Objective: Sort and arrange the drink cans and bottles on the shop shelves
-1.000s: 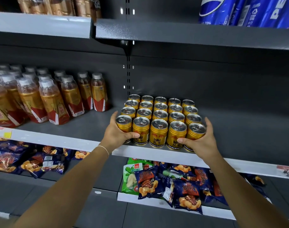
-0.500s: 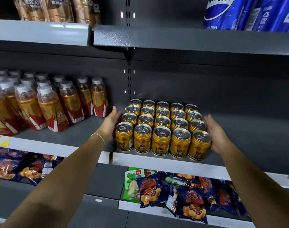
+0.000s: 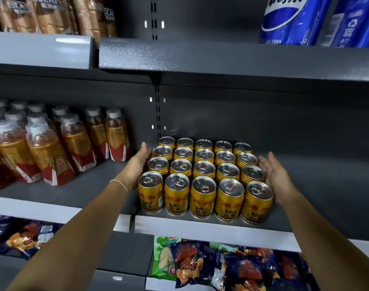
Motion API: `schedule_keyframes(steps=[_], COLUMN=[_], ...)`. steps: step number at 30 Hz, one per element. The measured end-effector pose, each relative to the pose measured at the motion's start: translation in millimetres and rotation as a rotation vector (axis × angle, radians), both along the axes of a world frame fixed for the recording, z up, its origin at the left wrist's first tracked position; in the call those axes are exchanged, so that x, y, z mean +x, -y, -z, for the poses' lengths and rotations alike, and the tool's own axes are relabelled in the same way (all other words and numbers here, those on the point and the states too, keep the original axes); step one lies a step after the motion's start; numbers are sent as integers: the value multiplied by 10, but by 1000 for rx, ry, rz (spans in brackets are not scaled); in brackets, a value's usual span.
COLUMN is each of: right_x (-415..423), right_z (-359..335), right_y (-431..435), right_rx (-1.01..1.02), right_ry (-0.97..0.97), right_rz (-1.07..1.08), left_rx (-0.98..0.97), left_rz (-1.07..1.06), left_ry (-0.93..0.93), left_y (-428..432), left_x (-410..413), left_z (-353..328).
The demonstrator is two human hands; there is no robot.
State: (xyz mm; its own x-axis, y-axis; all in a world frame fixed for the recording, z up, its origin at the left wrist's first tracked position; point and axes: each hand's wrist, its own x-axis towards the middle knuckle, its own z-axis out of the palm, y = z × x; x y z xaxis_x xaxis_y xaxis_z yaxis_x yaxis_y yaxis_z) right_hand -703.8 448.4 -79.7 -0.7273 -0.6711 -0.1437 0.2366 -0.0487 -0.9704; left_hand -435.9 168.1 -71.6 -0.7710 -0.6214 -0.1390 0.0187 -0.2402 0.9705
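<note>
With the 20 gold cans (image 3: 203,177) standing 5 across at the shelf (image 3: 210,229) front, the flat left hand (image 3: 137,164), seemingly touching, and the flat right hand (image 3: 276,175), just beside, should press inward evenly, low down.

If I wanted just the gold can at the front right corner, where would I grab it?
Probably grip the corner can round its upright side wall, coming from the front: that face is bare, while neighbouring cans crowd its left and back.
</note>
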Motion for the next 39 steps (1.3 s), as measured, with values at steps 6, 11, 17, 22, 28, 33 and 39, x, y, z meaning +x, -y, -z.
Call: schedule_keyframes(steps=[6,11,17,22,28,33,39], right_x=[5,-8,-34,4,84,643,1383], right_z=[-154,-166,-149,-166,-412,-444,-13], right_y=[188,215,230,213,118,-251,-334], right_rx=[-2,21,-24,1,326,587,902], right_ry=[97,92,94,115,-204,-946,-1382], right_rz=[-47,-44,-79,-77,95,144,119], left_rx=[-65,-17,-17,1,-442,-896,-1287], left_rz=[-18,18,27,27,-195,-98,-321], left_ry=[99,54,57,50,309,480,696], left_y=[111,145,171,160,-17,-442,-1102], left_x=[-292,-291,-313,-315,-138,183,314], left_z=[-109,-72,-58,-57,-244,-299,42])
